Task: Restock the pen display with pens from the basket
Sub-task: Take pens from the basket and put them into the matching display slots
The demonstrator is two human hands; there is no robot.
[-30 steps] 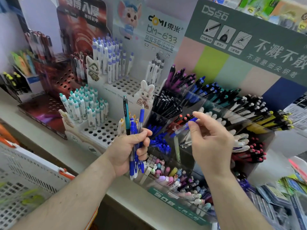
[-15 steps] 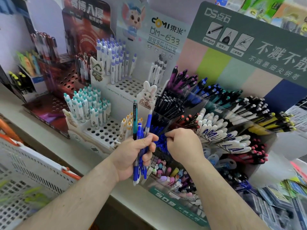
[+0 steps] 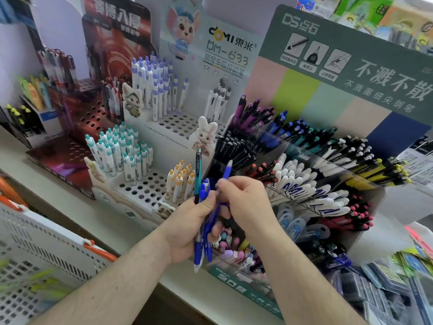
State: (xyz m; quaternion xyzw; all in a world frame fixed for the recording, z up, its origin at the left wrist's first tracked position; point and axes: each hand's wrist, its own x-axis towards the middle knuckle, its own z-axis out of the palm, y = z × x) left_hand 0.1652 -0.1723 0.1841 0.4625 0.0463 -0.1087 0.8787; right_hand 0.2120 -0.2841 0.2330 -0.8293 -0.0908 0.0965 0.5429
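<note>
- My left hand (image 3: pixel 187 228) is curled around a bundle of pens (image 3: pixel 203 233), thumb pressed across the front of them and fingers wrapped behind; the pens stand nearly upright in my fist, tips pointing down below my palm and caps rising above my thumb.
- Most of the bundle is blue; one teal-and-black pen (image 3: pixel 198 172) stands taller than the others at the left side of the bundle.
- My right hand (image 3: pixel 243 202) sits just beside my left, touching the bundle; its fingers are bent in, and thumb and forefinger pinch a single blue pen (image 3: pixel 226 171) near its upper end; that pen leans up and to the right, its cap poking out above my knuckles.
- Both hands hover in front of the clear tiered pen display (image 3: pixel 365 207); it holds slanted rows of black, blue, white, red-capped and yellow-capped pens; a lower front compartment just beneath my hands holds pastel-topped pens.
- To the left of the tiered display stands a white perforated stand (image 3: pixel 145 186) with teal-capped, orange-capped and purple-capped pens standing in its holes.
- The white basket (image 3: pixel 35 245) with an orange handle sits at the lower left, well apart from my hands; its contents are too blurred to tell.
- All the displays rest on a pale shelf (image 3: pixel 110 221).
</note>
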